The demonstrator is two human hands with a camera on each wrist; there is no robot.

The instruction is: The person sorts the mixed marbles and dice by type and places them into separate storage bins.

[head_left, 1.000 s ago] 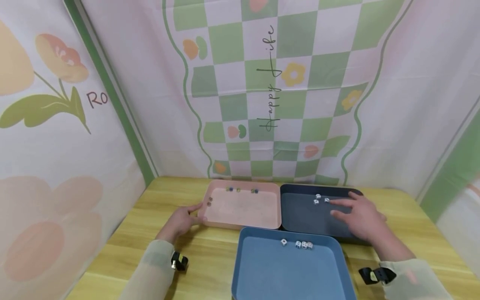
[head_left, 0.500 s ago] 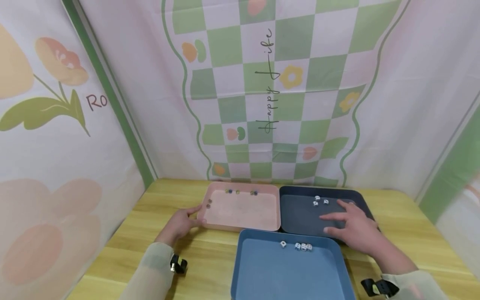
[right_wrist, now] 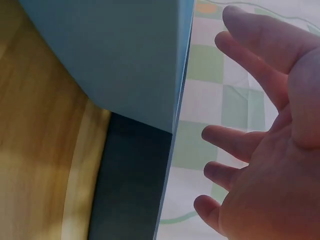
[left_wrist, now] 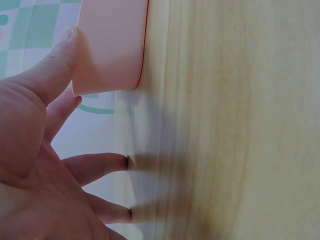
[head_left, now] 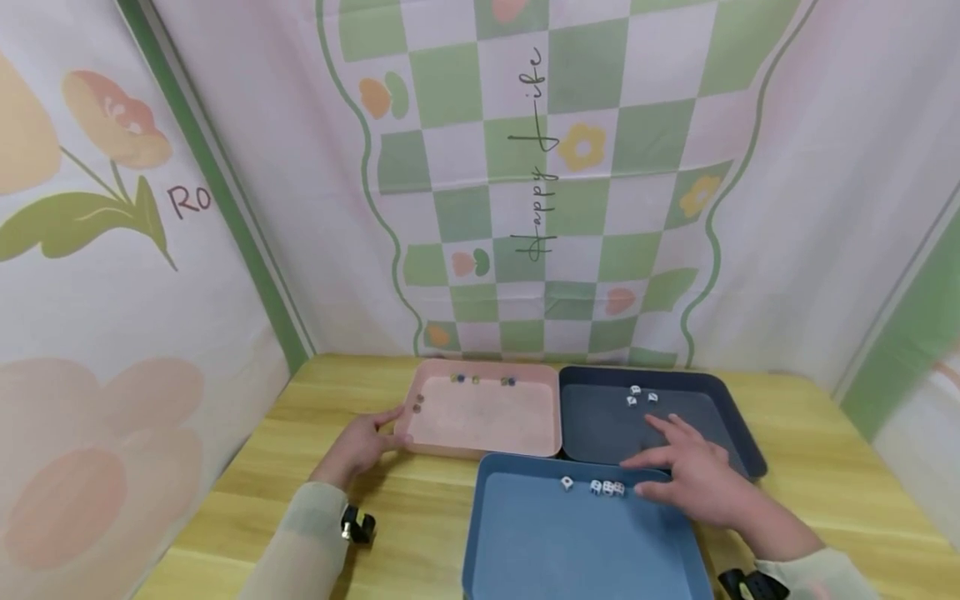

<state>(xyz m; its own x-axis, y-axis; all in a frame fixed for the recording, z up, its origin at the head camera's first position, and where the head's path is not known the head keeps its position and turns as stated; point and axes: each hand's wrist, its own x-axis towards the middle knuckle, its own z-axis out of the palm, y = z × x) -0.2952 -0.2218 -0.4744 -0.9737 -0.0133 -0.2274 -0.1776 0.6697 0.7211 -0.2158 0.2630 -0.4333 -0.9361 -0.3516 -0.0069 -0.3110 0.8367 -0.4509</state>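
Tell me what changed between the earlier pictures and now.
The right hand drew back from the three dice in the dark tray, toward the far right corner of the blue tray; it grips nothing visible. The left hand stayed touching the pink tray; trays and dice stayed put.

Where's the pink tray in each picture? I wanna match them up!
Head: the pink tray is just left of the middle, below halfway.
Left wrist: at the top, left of the middle; only part of it shows.
Right wrist: not in it.
Shared landmark: the wooden table shows in all three.
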